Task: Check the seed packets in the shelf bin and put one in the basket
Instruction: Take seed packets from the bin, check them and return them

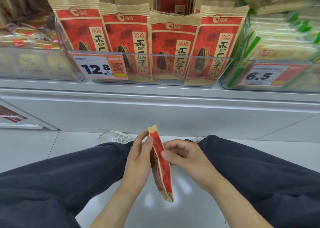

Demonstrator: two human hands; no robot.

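A red and tan seed packet (161, 165) stands edge-on between my knees, low in the head view. My left hand (139, 160) holds its left face, thumb near the top. My right hand (183, 156) grips it from the right, thumb pressed on the red side. Above, a clear plastic shelf bin (173, 56) holds several more of the same packets (128, 39) upright in rows. No basket is in view.
A price tag reading 12.8 (98, 66) hangs on the bin's front left. Bins of other snacks flank it, the right one (270, 75) tagged 6.5. A grey shelf base (155, 110) runs below. My legs (72, 174) and a white shoe (114, 137) rest on the glossy floor.
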